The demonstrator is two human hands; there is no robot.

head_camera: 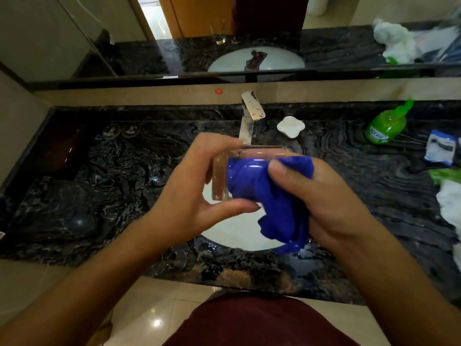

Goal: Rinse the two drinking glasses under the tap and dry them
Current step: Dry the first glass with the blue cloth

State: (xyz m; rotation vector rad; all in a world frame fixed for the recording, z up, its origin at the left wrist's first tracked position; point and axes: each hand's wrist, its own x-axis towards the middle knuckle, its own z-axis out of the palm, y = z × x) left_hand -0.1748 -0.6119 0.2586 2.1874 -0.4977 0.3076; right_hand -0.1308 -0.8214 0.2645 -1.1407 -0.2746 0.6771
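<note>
— Dark stone surface (124, 171) round a white sink (232, 233), tap (249, 116) at the back, mirror behind.

— And the glass (222, 176)?

— Up in the air over the sink, tipped on its side, mouth to the right. Held by the left hand (189, 193), fingers (214, 146) curled over the top, thumb under.

— Right hand (321, 203)?

— Closed on a blue cloth (252, 181). Part of it stuffed inside the glass, the rest hanging down over the sink rim.

— Second glass?

— Hard to find on the surface. One glass in the mirror (220, 33) at the back; cannot tell where it really stands.

— Step now?

— Drying, most likely. Tap looks off, no water to see.

— How to do it well?

— Hold the glass firm but not too tight. Wet glass, slippy. Push the cloth right down to the bottom. Turn the glass with the left hand, keep the cloth still with the right. Wipe the rim too, then the outside.

— Anything to watch?

— Hard stone and a hard sink below. Best to stay low over the sink, away from the tap. Keep the hanging end of the cloth out of any wet spots.

— Other stuff near?

— White soap dish (290, 126) by the tap, green bottle (386, 126) to the right, some packets and white cloths at the far right edge. All well apart from the hands.
</note>
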